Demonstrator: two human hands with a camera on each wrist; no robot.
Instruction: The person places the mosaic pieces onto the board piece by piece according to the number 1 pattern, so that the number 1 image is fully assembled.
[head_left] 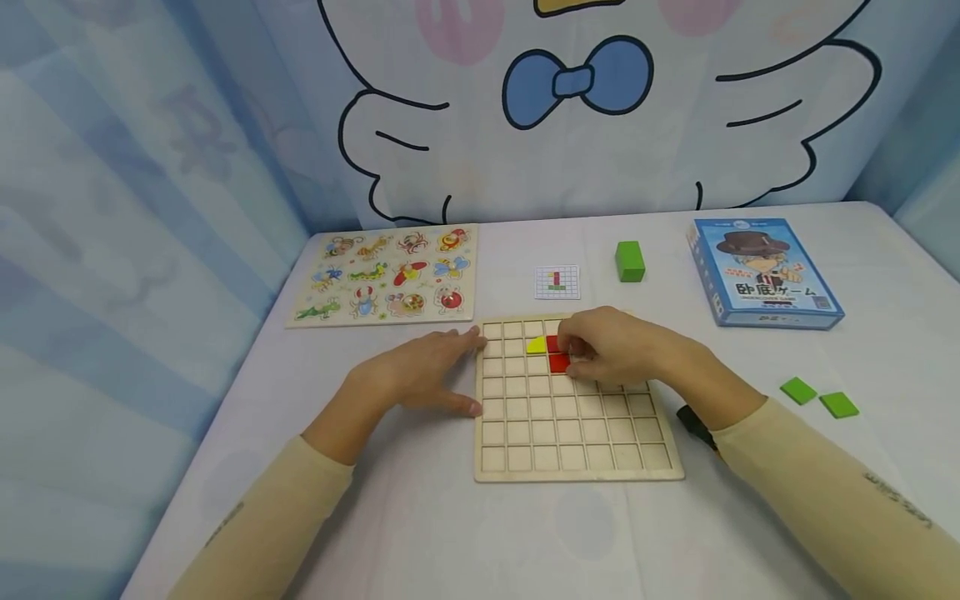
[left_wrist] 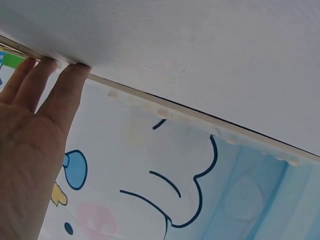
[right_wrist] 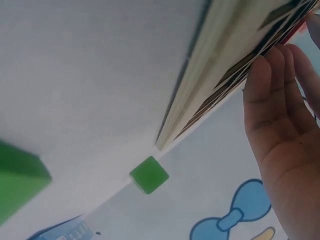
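Observation:
A wooden grid board [head_left: 577, 433] lies flat in front of me. Spread along its left edge, my left hand [head_left: 408, 371] touches the rim with thumb and fingertips. My right hand [head_left: 618, 346] is over the upper part of the grid, its bent fingers and thumb at a red tile [head_left: 558, 363]. Another red tile [head_left: 552, 343] sits just above that one, partly covered by the fingers. To their left is a yellow tile [head_left: 536, 345] with a rounded corner. In the right wrist view, the fingertips [right_wrist: 260, 67] meet the board's surface beside a strip of red.
Behind the board lie a small pattern card [head_left: 557, 282] and a green block [head_left: 630, 261]. An insect picture puzzle [head_left: 386, 275] is at back left, a blue game box [head_left: 765, 271] at back right. Two green tiles [head_left: 838, 405] and a dark object [head_left: 696, 425] lie near my right forearm.

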